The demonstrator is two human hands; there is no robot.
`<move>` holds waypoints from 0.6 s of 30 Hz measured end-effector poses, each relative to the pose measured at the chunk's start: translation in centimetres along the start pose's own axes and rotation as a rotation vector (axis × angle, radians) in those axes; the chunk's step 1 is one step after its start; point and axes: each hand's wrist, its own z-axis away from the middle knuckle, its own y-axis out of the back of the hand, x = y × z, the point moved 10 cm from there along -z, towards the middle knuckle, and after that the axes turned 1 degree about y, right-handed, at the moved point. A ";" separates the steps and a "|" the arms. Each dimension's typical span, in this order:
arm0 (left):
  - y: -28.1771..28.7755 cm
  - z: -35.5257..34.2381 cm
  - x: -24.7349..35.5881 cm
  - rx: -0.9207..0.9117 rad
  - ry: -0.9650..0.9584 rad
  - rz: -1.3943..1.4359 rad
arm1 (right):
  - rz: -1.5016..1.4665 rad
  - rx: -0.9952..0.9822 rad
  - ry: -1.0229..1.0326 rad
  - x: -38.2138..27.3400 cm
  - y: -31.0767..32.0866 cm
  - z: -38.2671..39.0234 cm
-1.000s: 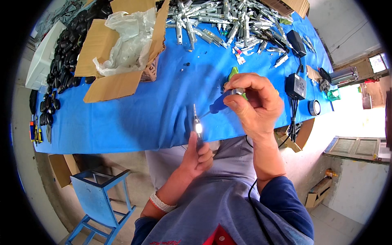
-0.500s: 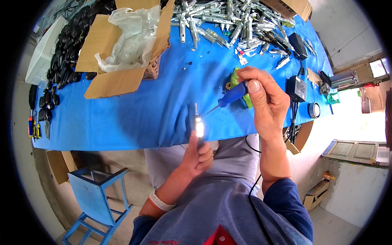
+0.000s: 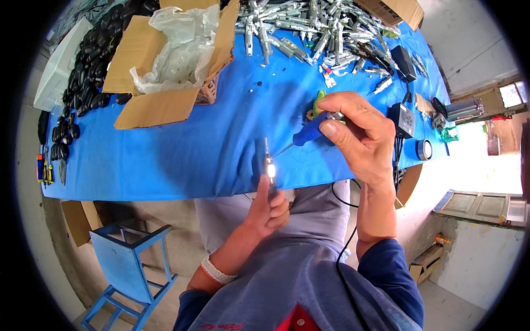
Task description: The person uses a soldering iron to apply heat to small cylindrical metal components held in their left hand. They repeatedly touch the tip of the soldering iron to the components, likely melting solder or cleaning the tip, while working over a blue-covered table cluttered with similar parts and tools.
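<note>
My left hand (image 3: 266, 211) grips a slim metal piece (image 3: 270, 171) upright near the table's front edge, with a bright shine on its side and a narrow tip pointing away from me. My right hand (image 3: 361, 132) is closed on a blue-handled screwdriver (image 3: 306, 133) with a silvery top between thumb and fingers. The thin shaft slants down-left to the upper part of the metal piece; whether it touches, I cannot tell. Behind the screwdriver lies a green object (image 3: 318, 101), partly hidden by my hand.
Blue-covered table (image 3: 165, 165) holds an open carton (image 3: 152, 124) with plastic, black casings (image 3: 88, 83), a pile of metal parts (image 3: 309, 27), tools (image 3: 44, 168), black power boxes (image 3: 403, 118) and a tape roll (image 3: 424, 150). A blue chair (image 3: 118, 265) stands lower left; a cable hangs beside me.
My right hand moved rightward with the screwdriver over the second, its fingers shifting on the handle's top. My left hand and the metal piece have barely moved.
</note>
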 end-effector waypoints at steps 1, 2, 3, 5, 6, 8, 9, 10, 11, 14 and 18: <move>0.0 0.0 0.0 0.009 0.000 -0.002 | -0.052 -0.048 0.015 0.0 -0.4 0.0; 0.0 0.0 0.0 0.013 0.000 -0.002 | -0.105 -0.036 -0.012 0.3 -0.4 0.0; 0.1 0.0 0.0 0.018 0.000 0.000 | -0.159 -0.024 -0.039 0.6 -0.6 0.1; 0.1 0.0 0.1 0.015 -0.001 -0.002 | -0.229 0.020 -0.076 1.0 -0.8 0.3; 0.1 0.0 0.1 0.009 -0.003 -0.005 | -0.248 0.051 -0.087 1.1 -0.8 0.5; 0.1 0.0 0.2 0.007 -0.004 -0.007 | -0.238 0.079 -0.111 1.1 -0.7 0.9; 0.1 0.0 0.1 0.013 -0.002 -0.005 | -0.210 0.075 -0.126 1.1 -0.7 1.1; 0.2 0.1 0.1 0.018 0.000 -0.004 | -0.182 0.071 -0.141 1.1 -0.7 1.3; 0.2 0.1 0.1 0.019 0.003 -0.008 | -0.087 0.079 -0.104 0.6 -0.5 1.4; 0.0 0.1 0.2 0.014 0.008 -0.010 | 0.134 0.109 -0.016 -0.6 0.1 1.5; 0.1 0.2 0.0 0.016 0.011 0.000 | 0.210 0.157 -0.037 -0.7 0.4 1.6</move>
